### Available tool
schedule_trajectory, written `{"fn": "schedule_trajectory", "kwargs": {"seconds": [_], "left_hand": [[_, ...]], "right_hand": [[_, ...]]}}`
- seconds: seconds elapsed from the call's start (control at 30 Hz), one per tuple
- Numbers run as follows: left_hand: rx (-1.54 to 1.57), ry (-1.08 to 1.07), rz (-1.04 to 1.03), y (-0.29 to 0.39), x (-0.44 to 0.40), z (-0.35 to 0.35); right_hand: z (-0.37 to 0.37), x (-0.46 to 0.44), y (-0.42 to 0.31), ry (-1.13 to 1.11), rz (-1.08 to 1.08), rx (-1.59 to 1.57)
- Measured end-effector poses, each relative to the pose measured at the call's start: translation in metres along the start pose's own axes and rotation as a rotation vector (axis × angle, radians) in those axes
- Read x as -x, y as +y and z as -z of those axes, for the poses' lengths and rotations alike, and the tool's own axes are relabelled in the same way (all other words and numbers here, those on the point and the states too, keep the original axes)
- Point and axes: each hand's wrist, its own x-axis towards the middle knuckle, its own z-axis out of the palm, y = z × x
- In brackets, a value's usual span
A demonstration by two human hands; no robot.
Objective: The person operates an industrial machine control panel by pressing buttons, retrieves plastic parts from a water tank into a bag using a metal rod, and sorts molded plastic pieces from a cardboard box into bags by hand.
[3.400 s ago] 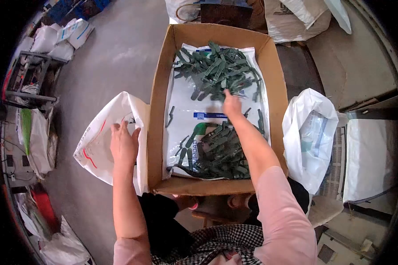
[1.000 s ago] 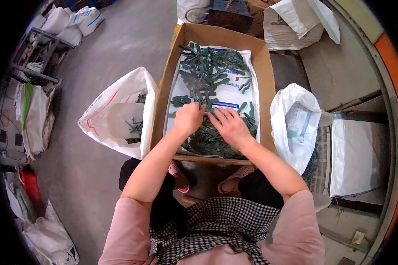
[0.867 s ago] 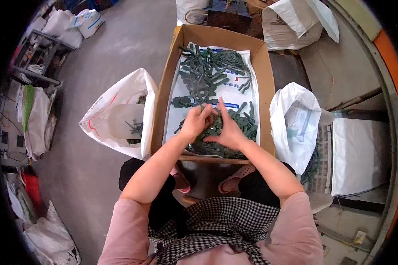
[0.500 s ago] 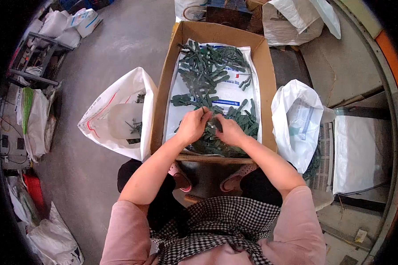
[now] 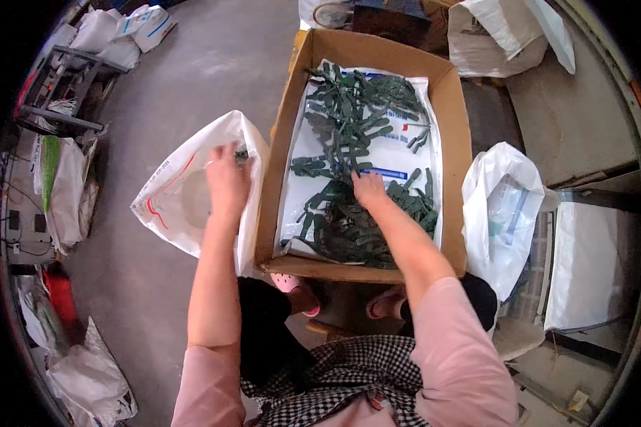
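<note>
My left hand point(image 5: 228, 178) is over the mouth of a white woven sack point(image 5: 167, 188) left of the box, its fingers apart; I see nothing held in it. Dark bits point(image 5: 241, 156) show in the sack beside my fingers. My right hand point(image 5: 369, 188) reaches into the cardboard box point(image 5: 265, 213), fingertips drawn together on a dark green plastic piece among others. Loose long, flat green pieces point(image 5: 345, 117) lie in the upper half of the box, on a white printed sheet point(image 5: 303, 196). A denser dark green pile point(image 5: 356, 231) fills the near end.
Another white sack point(image 5: 502, 213) stands open right of the box. A big pale bag point(image 5: 495, 39) is at the back right. Metal racking point(image 5: 71, 92) and more bags line the far left. Pink shoes point(image 5: 299, 293) show below the box's near edge.
My hands were together over the near pile, working on a small piece. My left hand has swung left to the sack, while my right has moved slightly up to the pieces in the box.
</note>
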Motion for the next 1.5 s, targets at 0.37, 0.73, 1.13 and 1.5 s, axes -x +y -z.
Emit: {"fn": "schedule_trajectory", "kwargs": {"seconds": [0.37,0.73,1.13,1.5], "left_hand": [[0.304,-0.531,-0.038,0.109,0.054,-0.060],[1.808,-0.701,0.795,0.142,0.079,-0.062],[0.221,-0.091,-0.463,0.111,0.065,-0.059],[0.418,-0.231,-0.331,0.093,0.057,-0.036]], "right_hand": [[0.136,0.156,0.008,0.517,0.421,0.295],[0.138,0.162,-0.007,0.053,0.100,-0.975],[0.126,0.142,0.014,0.064,-0.026,-0.371],[0.023,0.106,0.024,-0.078,0.165,-0.277]]}}
